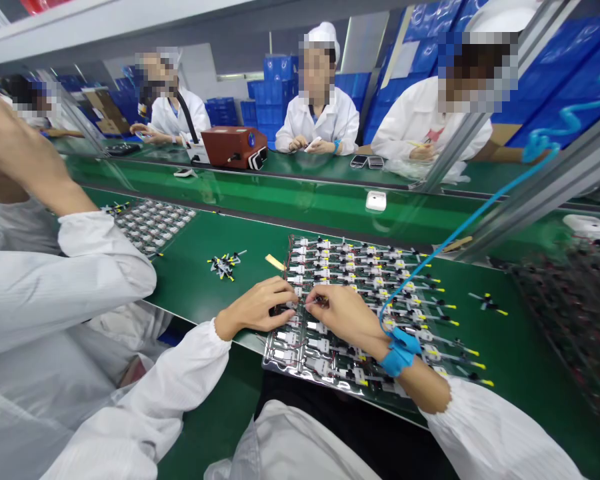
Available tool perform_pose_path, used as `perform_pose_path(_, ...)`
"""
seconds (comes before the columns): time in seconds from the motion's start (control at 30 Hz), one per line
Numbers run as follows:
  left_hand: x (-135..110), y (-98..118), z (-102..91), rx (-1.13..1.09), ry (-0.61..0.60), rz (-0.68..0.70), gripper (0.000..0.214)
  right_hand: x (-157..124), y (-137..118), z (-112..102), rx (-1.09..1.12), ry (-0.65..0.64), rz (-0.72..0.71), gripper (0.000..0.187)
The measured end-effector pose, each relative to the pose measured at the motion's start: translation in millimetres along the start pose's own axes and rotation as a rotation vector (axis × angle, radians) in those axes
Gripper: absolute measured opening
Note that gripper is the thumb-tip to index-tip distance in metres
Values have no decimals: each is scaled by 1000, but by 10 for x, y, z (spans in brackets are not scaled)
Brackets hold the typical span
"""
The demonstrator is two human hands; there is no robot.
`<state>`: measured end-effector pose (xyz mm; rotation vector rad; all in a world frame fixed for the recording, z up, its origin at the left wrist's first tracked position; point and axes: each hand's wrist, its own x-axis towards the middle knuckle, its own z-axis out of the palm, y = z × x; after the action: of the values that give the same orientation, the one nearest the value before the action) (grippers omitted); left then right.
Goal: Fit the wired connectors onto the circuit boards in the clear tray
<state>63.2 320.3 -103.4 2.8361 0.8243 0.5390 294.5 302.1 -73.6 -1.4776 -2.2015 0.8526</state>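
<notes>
On my feed, the left hand [255, 308] and right hand [343, 317] have their fingers pinched together on a small dark wired part [294, 308] over a clear plastic tray [275, 363], whose rows of white wired modules [360, 280] fill it, and I cannot tell which are done.

"Where are you working?"

"You're on an electronics assembly line in a factory."

"What shows that?"

"Green conveyor belts [205, 287], your tray of wired electronic parts [280, 360], your blue antistatic wrist strap [399, 351], co-workers [320, 127] in white smocks and caps, stacked blue crates [279, 93]."
</notes>
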Motion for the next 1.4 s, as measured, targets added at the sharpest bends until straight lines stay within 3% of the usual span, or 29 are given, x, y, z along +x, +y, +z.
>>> perform_pose_path(0.43, -39, -35, 70, -164, 58, -84, 25, 95, 6, 161, 77, 37, -17, 15)
perform_pose_path(1.4, -22, -64, 124, -169, 29, -104, 32, 88, 121, 241, 79, 14, -32, 18)
